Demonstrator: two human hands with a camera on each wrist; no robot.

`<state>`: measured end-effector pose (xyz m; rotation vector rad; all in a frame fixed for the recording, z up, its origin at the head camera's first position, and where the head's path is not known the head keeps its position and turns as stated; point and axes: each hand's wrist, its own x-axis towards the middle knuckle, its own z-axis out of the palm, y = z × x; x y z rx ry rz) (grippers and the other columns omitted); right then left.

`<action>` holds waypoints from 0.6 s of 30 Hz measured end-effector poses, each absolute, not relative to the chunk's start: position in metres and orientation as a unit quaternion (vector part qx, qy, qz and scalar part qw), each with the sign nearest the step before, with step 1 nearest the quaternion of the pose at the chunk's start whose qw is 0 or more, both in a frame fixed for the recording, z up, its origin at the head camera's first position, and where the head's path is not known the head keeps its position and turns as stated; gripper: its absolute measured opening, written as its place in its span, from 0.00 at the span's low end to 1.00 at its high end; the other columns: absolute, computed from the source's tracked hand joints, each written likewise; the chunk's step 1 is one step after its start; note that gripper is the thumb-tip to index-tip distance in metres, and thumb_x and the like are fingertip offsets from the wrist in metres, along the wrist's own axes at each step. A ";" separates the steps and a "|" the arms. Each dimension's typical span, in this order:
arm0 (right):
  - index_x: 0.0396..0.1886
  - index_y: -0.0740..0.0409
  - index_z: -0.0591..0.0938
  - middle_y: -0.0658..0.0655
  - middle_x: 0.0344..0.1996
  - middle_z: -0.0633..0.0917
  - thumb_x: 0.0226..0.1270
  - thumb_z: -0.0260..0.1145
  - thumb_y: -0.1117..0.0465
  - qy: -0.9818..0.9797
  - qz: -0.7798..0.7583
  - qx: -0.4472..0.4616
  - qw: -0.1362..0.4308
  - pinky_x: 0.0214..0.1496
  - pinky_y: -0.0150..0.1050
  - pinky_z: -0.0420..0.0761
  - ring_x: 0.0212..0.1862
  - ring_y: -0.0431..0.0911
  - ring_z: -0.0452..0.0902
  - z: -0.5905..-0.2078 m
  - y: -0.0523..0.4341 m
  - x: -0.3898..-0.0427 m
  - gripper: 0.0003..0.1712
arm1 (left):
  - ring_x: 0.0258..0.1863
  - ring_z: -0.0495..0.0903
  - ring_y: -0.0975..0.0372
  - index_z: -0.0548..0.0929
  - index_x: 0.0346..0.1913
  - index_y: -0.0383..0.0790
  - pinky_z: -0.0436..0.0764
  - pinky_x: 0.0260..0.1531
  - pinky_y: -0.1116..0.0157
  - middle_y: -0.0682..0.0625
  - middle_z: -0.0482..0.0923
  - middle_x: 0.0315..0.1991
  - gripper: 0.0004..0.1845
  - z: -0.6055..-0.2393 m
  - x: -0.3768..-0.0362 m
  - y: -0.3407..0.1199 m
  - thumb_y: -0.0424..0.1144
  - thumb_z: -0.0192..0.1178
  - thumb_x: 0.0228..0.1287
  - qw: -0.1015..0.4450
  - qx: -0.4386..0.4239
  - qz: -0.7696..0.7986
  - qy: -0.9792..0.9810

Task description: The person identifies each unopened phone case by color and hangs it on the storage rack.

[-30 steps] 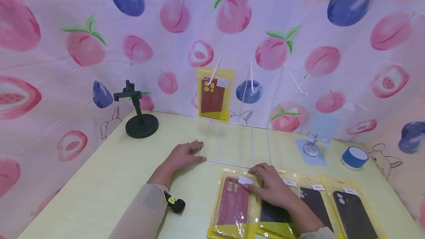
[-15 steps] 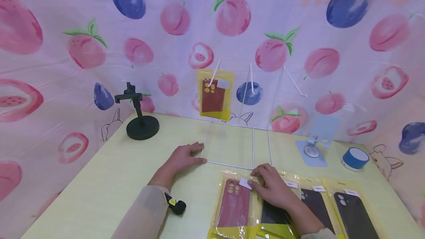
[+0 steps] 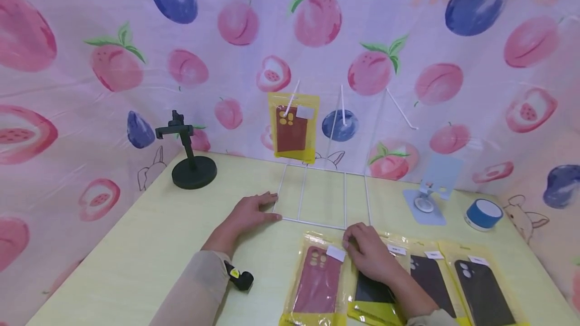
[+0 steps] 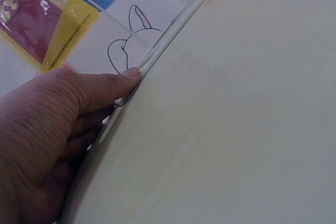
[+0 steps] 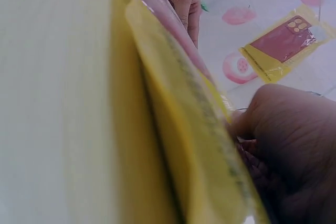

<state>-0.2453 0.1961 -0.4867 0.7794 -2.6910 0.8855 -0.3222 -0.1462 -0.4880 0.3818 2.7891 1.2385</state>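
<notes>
My left hand [image 3: 246, 215] holds the near left corner of a white wire display rack [image 3: 312, 223], thumb at the front bar, fingers along the side. In the left wrist view the thumb [image 4: 123, 80] presses on the wire. My right hand [image 3: 373, 255] pinches the upper right edge of a clear and yellow bag with a dark red phone case [image 3: 318, 286]. In the right wrist view, yellow bag edges [image 5: 184, 103] hide part of its fingers. A similar bagged red case [image 3: 292, 130] hangs on the rack's left hook; the middle hook [image 3: 343, 107] and right hook [image 3: 402, 109] are bare.
Several bagged black phone cases [image 3: 485, 291] lie to the right, one partly under my right forearm. A black phone stand [image 3: 194, 172] stands at the back left. A light blue stand [image 3: 430, 205] and a blue-and-white round object [image 3: 483, 215] are at the right. Fruit-patterned cloth [image 3: 240, 19] hangs behind.
My right thumb has drawn back from the white label to the bag's edge, and the fingers have curled closer. The red-case bag has shifted slightly. My left hand stays on the rack.
</notes>
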 end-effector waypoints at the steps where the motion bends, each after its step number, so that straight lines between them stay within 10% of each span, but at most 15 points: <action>1: 0.35 0.53 0.78 0.47 0.32 0.77 0.70 0.65 0.67 -0.910 0.315 0.251 0.096 0.39 0.39 0.73 0.35 0.42 0.70 -0.486 0.196 -0.245 0.05 | 0.76 0.59 0.51 0.76 0.70 0.50 0.56 0.75 0.49 0.49 0.66 0.74 0.36 -0.488 -0.322 -0.146 0.53 0.72 0.59 0.032 0.125 0.403 0.906; 8: 0.45 0.51 0.78 0.49 0.20 0.77 0.76 0.62 0.54 -0.862 0.485 0.135 0.058 0.23 0.35 0.71 0.20 0.41 0.67 -0.481 0.197 -0.245 0.07 | 0.75 0.59 0.51 0.75 0.70 0.51 0.56 0.74 0.49 0.49 0.65 0.74 0.36 -0.489 -0.322 -0.147 0.54 0.72 0.59 0.033 0.128 0.394 0.910; 18: 0.58 0.59 0.76 0.59 0.32 0.85 0.65 0.73 0.55 -0.773 0.627 0.059 -0.083 0.30 0.37 0.80 0.28 0.46 0.79 -0.471 0.197 -0.246 0.26 | 0.76 0.59 0.51 0.75 0.71 0.54 0.56 0.74 0.48 0.51 0.65 0.75 0.36 -0.490 -0.323 -0.147 0.55 0.71 0.59 0.042 0.122 0.399 0.908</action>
